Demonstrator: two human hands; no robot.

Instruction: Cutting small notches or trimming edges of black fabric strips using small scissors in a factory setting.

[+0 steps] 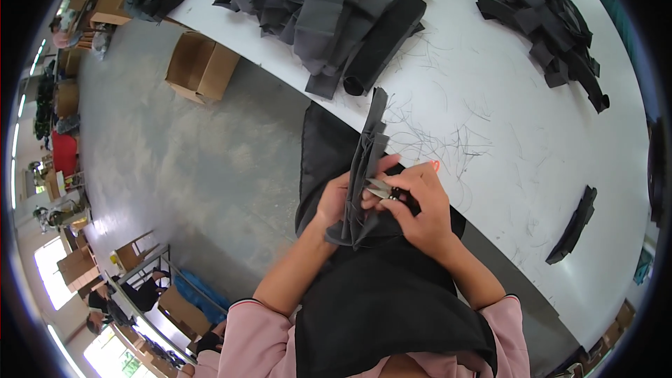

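Note:
My left hand [337, 199] is closed round a bundle of dark grey fabric strips [365, 154], held upright over my lap at the table's edge. In my right hand [428, 206] is a pair of thread snips [381, 190] with a black grip. Their pointed metal blades stand apart and lie against the right side of the bundle, close to my left fingers. A small orange loop [435, 166] shows beside my right hand. Cut thread ends [448, 141] lie scattered on the white table [483, 189] just beyond my hands.
A large heap of dark fabric strips [329, 14] covers the table's far left part. A smaller heap [549, 28] lies at the far right, and a single dark strip [574, 227] nearer on the right. An open cardboard box [199, 66] stands on the floor at left.

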